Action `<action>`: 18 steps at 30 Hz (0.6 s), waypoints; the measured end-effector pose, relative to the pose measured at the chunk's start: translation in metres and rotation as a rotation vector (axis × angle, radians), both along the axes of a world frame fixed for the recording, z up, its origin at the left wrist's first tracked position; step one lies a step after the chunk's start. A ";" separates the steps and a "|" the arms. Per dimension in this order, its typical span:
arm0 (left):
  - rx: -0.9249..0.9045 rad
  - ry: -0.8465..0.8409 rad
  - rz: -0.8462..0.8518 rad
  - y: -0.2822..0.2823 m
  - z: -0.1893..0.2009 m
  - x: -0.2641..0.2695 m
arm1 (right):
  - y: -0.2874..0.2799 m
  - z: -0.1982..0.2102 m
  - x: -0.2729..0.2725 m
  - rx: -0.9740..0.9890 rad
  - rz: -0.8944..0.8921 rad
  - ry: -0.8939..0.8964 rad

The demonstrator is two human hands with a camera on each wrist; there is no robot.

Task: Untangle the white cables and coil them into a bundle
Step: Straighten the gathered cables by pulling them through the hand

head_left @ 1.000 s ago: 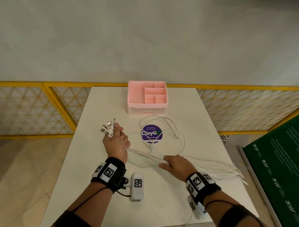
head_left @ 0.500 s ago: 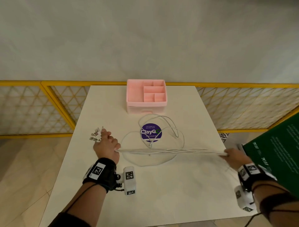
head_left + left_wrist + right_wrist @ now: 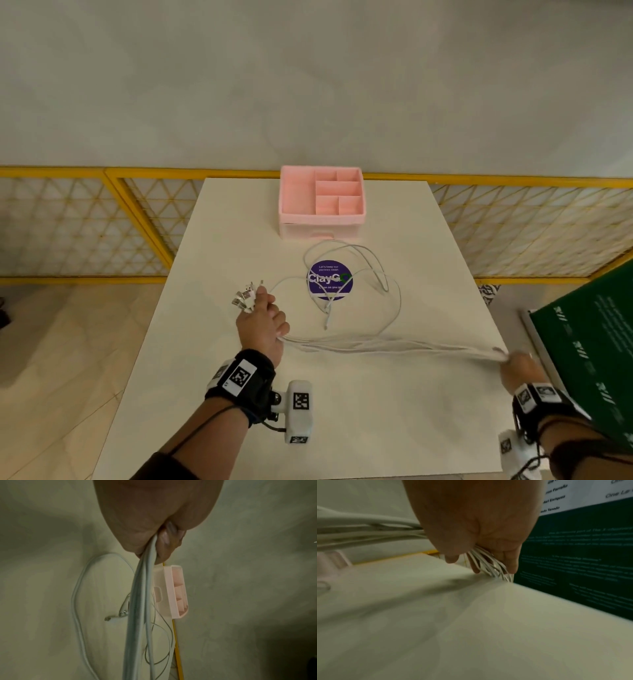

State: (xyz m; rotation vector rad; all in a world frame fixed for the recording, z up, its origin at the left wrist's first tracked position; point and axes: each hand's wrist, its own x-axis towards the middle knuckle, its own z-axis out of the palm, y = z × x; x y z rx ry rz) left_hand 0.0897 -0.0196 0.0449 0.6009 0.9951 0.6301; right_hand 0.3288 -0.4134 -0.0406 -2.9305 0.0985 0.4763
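Observation:
Several white cables (image 3: 387, 344) stretch as one bunch across the white table (image 3: 359, 418). My left hand (image 3: 262, 323) grips one end of the bunch, and the plugs (image 3: 245, 296) stick out above its thumb. In the left wrist view the cables (image 3: 142, 601) leave the curled fingers (image 3: 164, 539). My right hand (image 3: 519, 368) holds the bunch at the table's right edge; the right wrist view shows the cables (image 3: 486, 562) running under my fingers (image 3: 511, 562). Loose cable loops (image 3: 370, 270) lie on the table between the hands and the box.
A pink compartment box (image 3: 322, 202) stands at the table's far middle. A round purple sticker (image 3: 330, 280) lies under the loops. A dark green board (image 3: 589, 346) leans beside the right edge. Yellow mesh railing (image 3: 85, 219) runs behind the table.
My right hand slid right along the bunch from mid-table to the table's right edge, drawing the cables straight. The left hand kept hold of the plug end, shifting only a little.

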 end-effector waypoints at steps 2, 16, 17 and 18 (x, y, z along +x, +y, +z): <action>0.010 0.006 0.008 0.002 0.000 -0.002 | -0.003 -0.020 -0.004 -0.042 0.024 0.084; 0.050 -0.068 -0.059 -0.011 0.013 0.008 | 0.219 0.106 -0.106 0.496 0.811 0.352; 0.055 -0.073 -0.065 -0.013 0.015 0.008 | 0.238 0.106 -0.122 0.524 0.859 0.363; 0.058 -0.077 -0.067 -0.014 0.017 0.008 | 0.253 0.105 -0.137 0.518 0.910 0.380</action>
